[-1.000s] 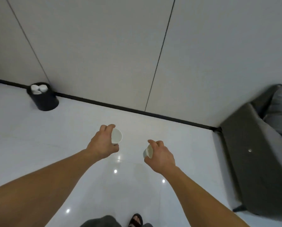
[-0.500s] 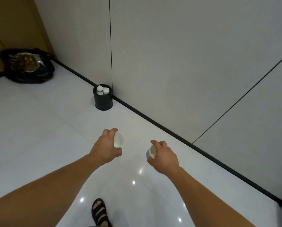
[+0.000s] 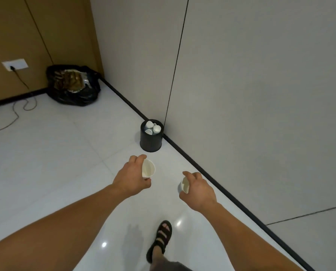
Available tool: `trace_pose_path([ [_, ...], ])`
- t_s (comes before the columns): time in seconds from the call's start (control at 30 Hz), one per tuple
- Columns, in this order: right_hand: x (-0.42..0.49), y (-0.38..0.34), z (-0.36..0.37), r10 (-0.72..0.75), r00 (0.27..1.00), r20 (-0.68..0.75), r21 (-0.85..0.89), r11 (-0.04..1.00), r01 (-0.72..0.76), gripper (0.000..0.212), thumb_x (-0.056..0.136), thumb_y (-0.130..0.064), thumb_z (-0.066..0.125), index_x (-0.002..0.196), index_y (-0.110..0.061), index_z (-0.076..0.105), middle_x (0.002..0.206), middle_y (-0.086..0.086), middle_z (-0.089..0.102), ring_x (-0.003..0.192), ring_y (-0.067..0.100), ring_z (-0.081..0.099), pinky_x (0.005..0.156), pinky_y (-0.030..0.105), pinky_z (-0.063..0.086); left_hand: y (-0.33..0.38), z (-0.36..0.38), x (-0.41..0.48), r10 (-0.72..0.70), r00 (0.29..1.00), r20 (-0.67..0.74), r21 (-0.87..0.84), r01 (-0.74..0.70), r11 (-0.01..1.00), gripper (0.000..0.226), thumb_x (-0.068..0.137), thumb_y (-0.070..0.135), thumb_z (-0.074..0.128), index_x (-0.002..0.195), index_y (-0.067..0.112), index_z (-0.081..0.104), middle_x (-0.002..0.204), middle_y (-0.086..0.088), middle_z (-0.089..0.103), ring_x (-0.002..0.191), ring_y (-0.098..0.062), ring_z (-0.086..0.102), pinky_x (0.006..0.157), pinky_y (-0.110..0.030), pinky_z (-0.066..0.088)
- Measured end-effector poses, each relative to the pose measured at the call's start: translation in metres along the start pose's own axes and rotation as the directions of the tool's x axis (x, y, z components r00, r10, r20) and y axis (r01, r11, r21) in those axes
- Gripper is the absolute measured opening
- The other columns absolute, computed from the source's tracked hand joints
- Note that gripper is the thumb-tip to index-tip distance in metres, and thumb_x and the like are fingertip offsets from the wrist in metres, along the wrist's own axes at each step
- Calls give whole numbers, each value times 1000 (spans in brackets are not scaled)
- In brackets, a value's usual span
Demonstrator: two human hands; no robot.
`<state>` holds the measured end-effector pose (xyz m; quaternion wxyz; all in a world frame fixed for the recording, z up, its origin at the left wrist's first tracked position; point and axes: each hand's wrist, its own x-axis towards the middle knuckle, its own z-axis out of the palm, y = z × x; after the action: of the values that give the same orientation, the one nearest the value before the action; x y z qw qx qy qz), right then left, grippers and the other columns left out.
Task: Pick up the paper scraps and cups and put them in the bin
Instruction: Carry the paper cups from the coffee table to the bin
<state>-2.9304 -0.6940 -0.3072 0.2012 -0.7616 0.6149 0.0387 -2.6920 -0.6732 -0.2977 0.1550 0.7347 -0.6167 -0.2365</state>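
The person is standing on the pale tiled floor [image 3: 46, 163] a little short of the black bin [image 3: 150, 143], which is sitting against the grey wall [image 3: 261, 94], touching the dark skirting strip [image 3: 221, 188]. Several white cups [image 3: 152, 127] are already lying inside the bin, filling its mouth.

The left hand [image 3: 131, 178] is reaching out toward the bin, fingers and thumb curling round a white paper cup [image 3: 148, 169] whose open mouth is tilting toward the camera; this cup is hanging in the air just on the near side of the bin. The right hand [image 3: 199, 189] is gripping a second paper cup [image 3: 183, 185] in the same way, nearer the person than the bin and to its right, close to the skirting strip. Both cups are being held well above the floor.

A sandalled foot [image 3: 161, 237] is stepping forward on the near side of the bin. Far beyond the bin to its left, a black rubbish bag [image 3: 73, 86] is slumping in the corner, and a cable [image 3: 16, 112] is trailing across the floor from a wall socket [image 3: 15, 64].
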Motion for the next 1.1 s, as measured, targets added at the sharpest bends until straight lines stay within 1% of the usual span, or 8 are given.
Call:
trace_pose_path([
  [0.27, 175, -49, -50, -216, 976, 29, -24, 976, 216, 74, 84, -43, 60, 148, -32, 26, 139, 1, 36, 118, 25, 48, 93, 36, 47, -14, -46, 127, -117, 989, -91, 29, 120, 992, 84, 76, 44, 67, 146, 27, 23, 135, 0, 37, 115, -24, 50, 91, -36, 48],
  [0.33, 212, -57, -63, -230, 973, 35, -29, 972, 231, 74, 84, -42, 60, 149, -31, 26, 141, 2, 36, 120, 26, 47, 94, 36, 46, -18, -55, 155, -142, 984, -111, 5, 144, 990, 85, 78, 44, 66, 148, 26, 20, 135, 0, 36, 115, -24, 49, 92, -36, 48],
  [0.5, 291, -77, -78, -234, 970, 68, -45, 970, 237, 74, 84, -43, 59, 149, -32, 25, 141, 0, 35, 119, 24, 46, 90, 35, 46, -37, -69, 228, -163, 983, -88, -22, 162, 987, 84, 79, 45, 66, 148, 26, 21, 135, 1, 36, 115, -22, 48, 93, -34, 48],
  [0.6, 347, -94, -82, -217, 974, 65, -58, 974, 221, 74, 84, -43, 59, 149, -32, 25, 141, 1, 35, 120, 25, 46, 91, 35, 46, -57, -77, 291, -126, 989, -75, -21, 124, 992, 83, 78, 44, 68, 147, 26, 24, 134, 0, 38, 114, -21, 49, 92, -33, 49],
  [0.77, 423, -115, -95, -112, 993, 45, -22, 993, 113, 74, 85, -43, 61, 148, -32, 25, 139, 0, 38, 119, 23, 48, 95, 34, 45, -79, -100, 402, -28, 1000, -2, -4, 28, 1000, 82, 77, 41, 70, 145, 26, 26, 134, -1, 39, 114, -22, 49, 91, -32, 48],
  [0.9, 478, -124, -103, -15, 999, 35, 19, 1000, 14, 73, 86, -46, 60, 148, -31, 25, 139, 0, 37, 116, 23, 48, 93, 34, 47, -86, -111, 478, 75, 994, 78, 17, -77, 997, 82, 76, 39, 71, 144, 26, 27, 133, -1, 39, 112, -21, 50, 87, -30, 46],
  [1.0, 512, -125, -103, 47, 997, 60, 74, 996, -51, 73, 86, -47, 61, 148, -31, 25, 140, 0, 36, 120, 23, 47, 96, 35, 48, -92, -109, 523, 89, 986, 143, 31, -94, 995, 83, 75, 39, 72, 143, 26, 28, 131, -1, 40, 111, -21, 50, 87, -30, 46],
  [1.1, 549, -119, -96, 87, 993, 80, 124, 988, -97, 74, 86, -48, 62, 147, -32, 23, 140, -2, 35, 121, 19, 47, 96, 32, 48, -96, -100, 564, 102, 969, 224, 60, -118, 991, 81, 75, 41, 70, 142, 27, 28, 132, 1, 40, 111, -20, 50, 88, -29, 47],
])
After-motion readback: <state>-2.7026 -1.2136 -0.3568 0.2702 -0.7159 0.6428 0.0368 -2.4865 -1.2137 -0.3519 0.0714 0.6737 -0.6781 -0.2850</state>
